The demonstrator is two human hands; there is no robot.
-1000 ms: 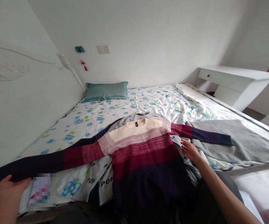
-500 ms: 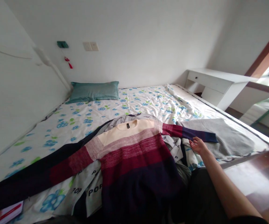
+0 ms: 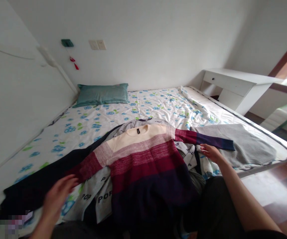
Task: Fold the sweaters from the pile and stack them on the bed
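A striped knit sweater (image 3: 143, 162), cream at the neck, then pink, maroon and navy, lies spread out with both sleeves stretched sideways. Beneath it is a grey jacket (image 3: 103, 196) with POP lettering and dark parts. My left hand (image 3: 60, 189) is over the left sleeve, fingers extended and a little blurred; whether it touches the fabric is unclear. At the lower edge of the right sleeve, my right hand (image 3: 211, 153) has its fingers loosely stretched, with nothing visibly held. Right of that, a grey ribbed garment (image 3: 250, 146) lies flat, partly under the sleeve's navy cuff.
The clothes lie on a bed with a blue-flowered sheet (image 3: 155, 106). A green pillow (image 3: 102, 94) rests at the back left against the wall. A white desk (image 3: 235, 84) stands beyond the bed's right edge. A pixelated patch covers something at the lower left.
My left hand has come up from the lower left corner to over the left sleeve. My right hand stays near the right sleeve, almost unmoved. The view has shifted slightly.
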